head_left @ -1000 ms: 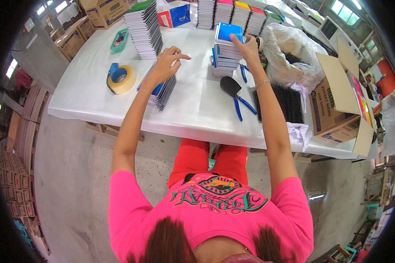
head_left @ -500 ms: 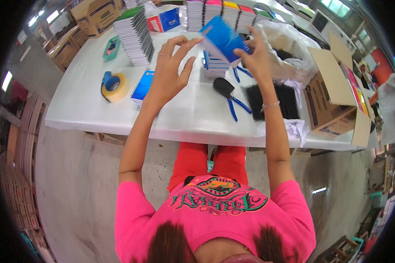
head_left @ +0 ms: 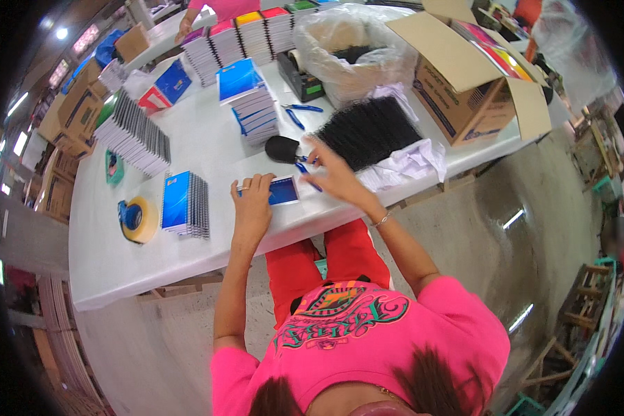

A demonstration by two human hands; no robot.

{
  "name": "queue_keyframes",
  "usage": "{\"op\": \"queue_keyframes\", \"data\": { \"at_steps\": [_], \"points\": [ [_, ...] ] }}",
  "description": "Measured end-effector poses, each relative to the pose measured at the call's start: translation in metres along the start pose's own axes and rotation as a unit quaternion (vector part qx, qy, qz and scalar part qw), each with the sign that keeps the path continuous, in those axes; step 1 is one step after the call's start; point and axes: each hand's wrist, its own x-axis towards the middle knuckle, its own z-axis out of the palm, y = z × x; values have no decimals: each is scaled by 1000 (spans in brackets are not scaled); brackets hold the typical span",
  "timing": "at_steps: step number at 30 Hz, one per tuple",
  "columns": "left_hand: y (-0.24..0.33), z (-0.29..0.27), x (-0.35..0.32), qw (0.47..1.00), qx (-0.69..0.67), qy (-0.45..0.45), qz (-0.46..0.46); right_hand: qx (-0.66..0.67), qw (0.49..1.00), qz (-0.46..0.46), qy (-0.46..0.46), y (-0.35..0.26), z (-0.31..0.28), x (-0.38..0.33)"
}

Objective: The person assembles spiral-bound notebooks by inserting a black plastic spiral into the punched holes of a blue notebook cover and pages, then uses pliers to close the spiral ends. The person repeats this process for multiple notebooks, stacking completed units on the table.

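A small notebook with a dark blue shiny cover [head_left: 283, 191] lies on the table near its front edge. My left hand [head_left: 253, 208] holds it down, fingers bent over its left part. To its right, my right hand [head_left: 336, 175] hovers with fingers apart and nothing visible in them, partly blurred. It is beside pliers with blue handles [head_left: 306, 173] and a black rounded pad [head_left: 282, 149], and close to a bed of black binding coils [head_left: 371, 132] on white cloth. Ahead stands a pile of blue-covered notebooks without visible coils [head_left: 253, 104]. A coil-bound blue stack [head_left: 186, 202] sits left.
Tape rolls [head_left: 139, 218], a green tray [head_left: 114, 166] and a tall spiral notebook stack [head_left: 137, 135] stand left. More notebook stacks [head_left: 239, 45], a plastic-wrapped bundle [head_left: 353, 52] and another pliers [head_left: 299, 114] are farther off. An open carton [head_left: 464, 97] stands right. Another person's hand [head_left: 185, 26] shows at the back.
The blue notebook has come down from my raised right hand onto the table, under my left hand. My right hand has moved down toward the pliers and coils. The view has turned.
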Motion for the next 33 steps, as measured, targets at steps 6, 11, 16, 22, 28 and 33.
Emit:
{"op": "queue_keyframes", "data": {
  "at_steps": [6, 11, 16, 22, 28, 33],
  "points": [
    [12, 0, -12, 999, 17, 32, -12, -410, 809, 163, 389, 60, -138, 4],
    [19, 5, -17, 997, 24, 53, -40, -413, 818, 343, 208, 132, -212, -17],
    [23, 7, -23, 995, -13, 64, -73, -316, 878, 262, 245, 123, -210, -25],
    [31, 22, -14, 982, -29, 148, -110, -338, 881, 229, 239, 128, -212, -26],
    [36, 32, -6, 969, -35, 200, -143, -382, 842, 178, 337, 128, -213, -27],
    [34, 39, -5, 962, -19, 234, -141, 23, 934, 135, 329, 71, -204, -21]
  ]
}}
